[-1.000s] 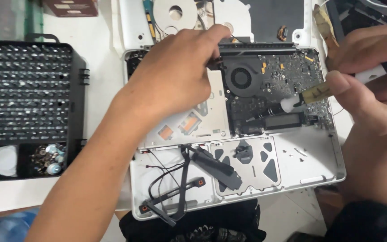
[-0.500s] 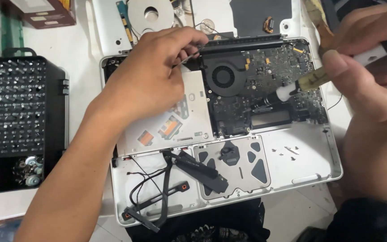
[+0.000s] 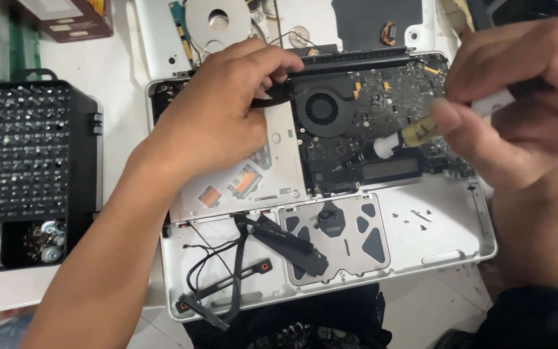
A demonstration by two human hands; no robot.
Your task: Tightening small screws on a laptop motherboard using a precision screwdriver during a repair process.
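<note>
An opened silver laptop shell (image 3: 447,239) lies bottom up on the table, its dark circuit board (image 3: 395,97) and round black fan (image 3: 321,110) exposed. My left hand (image 3: 217,119) rests on the silver drive, fingers pinching a black part at the fan's left edge. My right hand (image 3: 518,97) grips a small brush-like tool (image 3: 414,132) with a yellow ferrule and white tip, the tip touching the board. Loose black cables (image 3: 227,271) and a black bracket (image 3: 289,245) lie in the shell's front left.
A black case of screwdriver bits (image 3: 24,161) stands at the left. A removed cover with a silver disc (image 3: 217,19) lies behind the laptop. A brown box (image 3: 75,16) sits at the back left. Dark cloth shows below the shell's front edge.
The view has shifted a little; the laptop now sits further right in frame. My left hand stays at the fan's edge and my right hand keeps the tool's tip on the board.
</note>
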